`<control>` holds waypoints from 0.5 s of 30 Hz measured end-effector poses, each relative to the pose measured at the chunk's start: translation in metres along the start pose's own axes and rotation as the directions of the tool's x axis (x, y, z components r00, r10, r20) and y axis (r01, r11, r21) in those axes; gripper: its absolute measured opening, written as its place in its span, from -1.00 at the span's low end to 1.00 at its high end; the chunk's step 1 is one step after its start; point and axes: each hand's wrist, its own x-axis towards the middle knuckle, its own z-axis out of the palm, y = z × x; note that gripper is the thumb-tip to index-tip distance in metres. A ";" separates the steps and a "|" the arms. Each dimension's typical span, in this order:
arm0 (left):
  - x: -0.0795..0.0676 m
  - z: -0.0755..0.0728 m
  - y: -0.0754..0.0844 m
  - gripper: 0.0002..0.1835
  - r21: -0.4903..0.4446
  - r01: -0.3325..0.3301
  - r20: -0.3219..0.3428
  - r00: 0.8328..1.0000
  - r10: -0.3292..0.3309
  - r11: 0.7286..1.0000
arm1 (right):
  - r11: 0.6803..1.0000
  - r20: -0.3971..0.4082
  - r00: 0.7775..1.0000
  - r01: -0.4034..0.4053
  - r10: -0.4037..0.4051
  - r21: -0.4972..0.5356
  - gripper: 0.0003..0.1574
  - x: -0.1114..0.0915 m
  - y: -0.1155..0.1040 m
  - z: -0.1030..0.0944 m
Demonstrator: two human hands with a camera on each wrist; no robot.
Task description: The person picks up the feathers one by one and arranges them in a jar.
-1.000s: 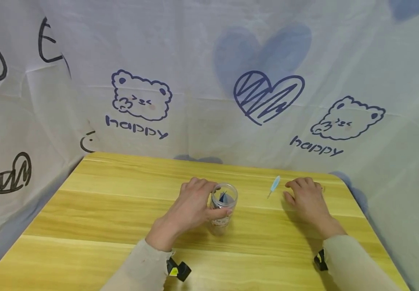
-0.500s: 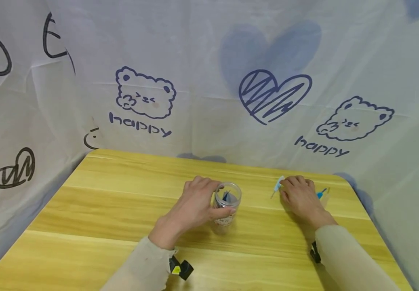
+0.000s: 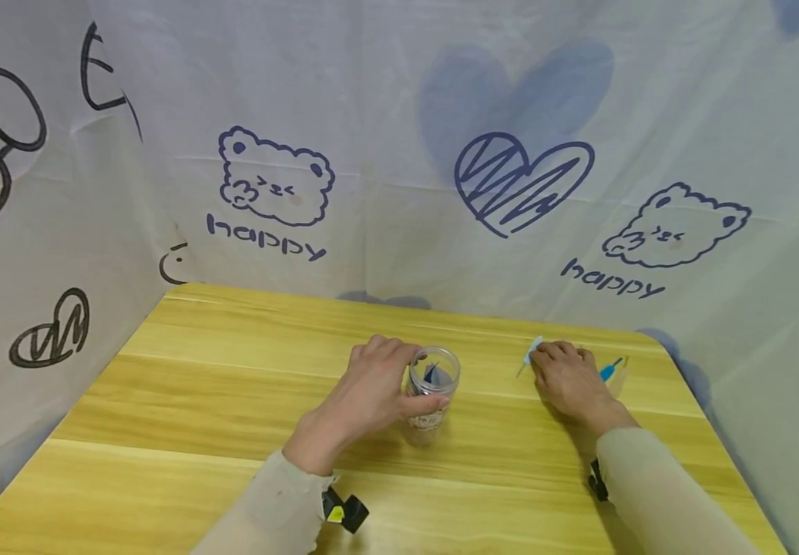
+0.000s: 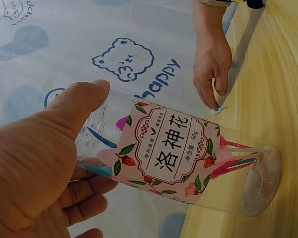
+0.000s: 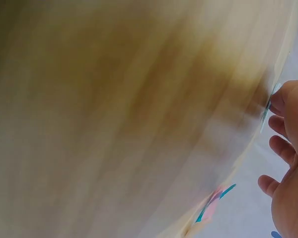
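Note:
In the head view my left hand [image 3: 367,393] grips a clear plastic jar [image 3: 421,441] around its upper part. The left wrist view shows the open-topped jar's pink floral label [image 4: 169,148], with several pink and teal slender pieces [image 4: 233,168] inside. My right hand [image 3: 569,381] is low over the table at the right, its fingertips at a small light blue piece [image 3: 532,348] with a broad end and thin tip. In the left wrist view that hand's thumb stands apart from the finger touching the piece.
A blue slender piece [image 3: 608,372] lies on the table just right of my right hand, with a pale piece [image 3: 622,379] beside it. The wood-grain table [image 3: 233,378] ends at a printed cloth [image 3: 371,208] along the back.
My right hand has moved left to the light blue piece, and the blue piece behind it has come into view. My left hand still holds the jar in place.

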 end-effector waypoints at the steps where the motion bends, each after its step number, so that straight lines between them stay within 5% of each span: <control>1: 0.000 0.000 0.000 -0.14 -0.002 0.003 0.003 1.000 -0.003 1.000 | 1.000 -0.001 1.000 0.003 -0.003 0.000 -0.52 -0.001 0.000 -0.001; 15: 0.000 0.002 0.001 -0.15 -0.017 0.007 0.000 1.000 -0.007 1.000 | 0.998 -0.028 1.000 0.002 -0.004 -0.058 -0.57 -0.019 -0.001 -0.004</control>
